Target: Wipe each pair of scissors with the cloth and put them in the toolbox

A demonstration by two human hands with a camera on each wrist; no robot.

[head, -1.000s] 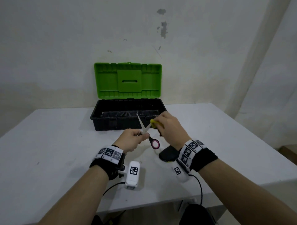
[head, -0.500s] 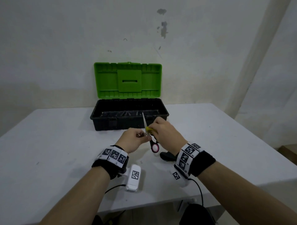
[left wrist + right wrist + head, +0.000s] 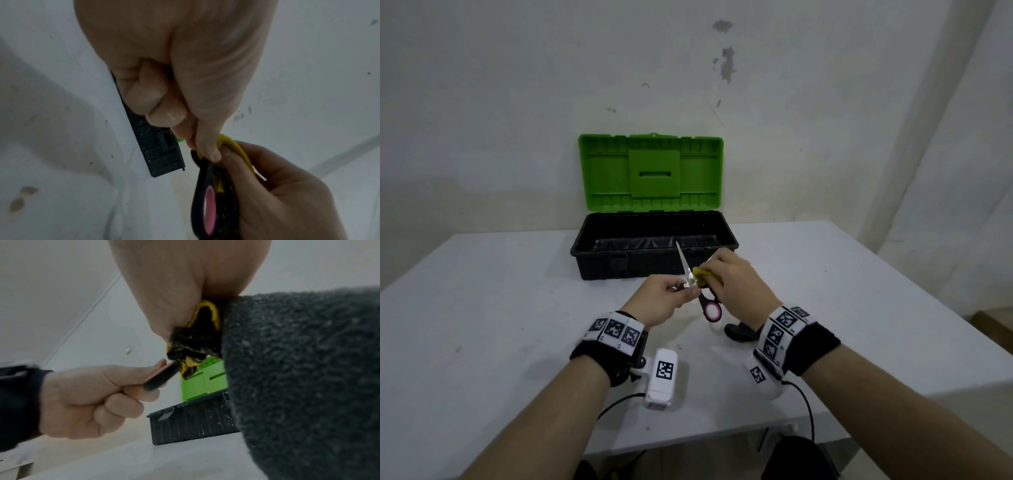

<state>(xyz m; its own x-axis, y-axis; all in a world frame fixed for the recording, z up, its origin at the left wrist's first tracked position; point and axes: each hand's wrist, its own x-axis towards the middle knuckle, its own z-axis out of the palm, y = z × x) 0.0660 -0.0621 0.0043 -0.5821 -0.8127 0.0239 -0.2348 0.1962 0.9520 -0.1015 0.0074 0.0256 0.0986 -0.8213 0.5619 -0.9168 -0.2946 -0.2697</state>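
Scissors (image 3: 682, 261) with black handles and a pink-lined ring are held above the table, blade tip pointing up towards the toolbox. My left hand (image 3: 681, 292) pinches them near the pivot between thumb and forefinger. My right hand (image 3: 719, 272) grips a yellow and dark grey cloth (image 3: 701, 274) and presses it against the blade just above the pivot. In the left wrist view the cloth (image 3: 236, 146) is folded beside the scissors' handle (image 3: 205, 203). In the right wrist view the cloth (image 3: 308, 369) hangs large under my right hand (image 3: 185, 280), and my left hand (image 3: 82, 402) holds the scissors (image 3: 160, 378).
The black toolbox (image 3: 619, 265) stands open at the back of the white table (image 3: 482, 325), its green lid (image 3: 650, 171) upright against the wall. A loose dark end of the cloth (image 3: 738, 335) hangs under my right wrist. The table edge runs close in front of me.
My right hand has slid the cloth down the blade towards the pivot, baring more of the blade. The left hand keeps its pinch, and the scissors have shifted only slightly.
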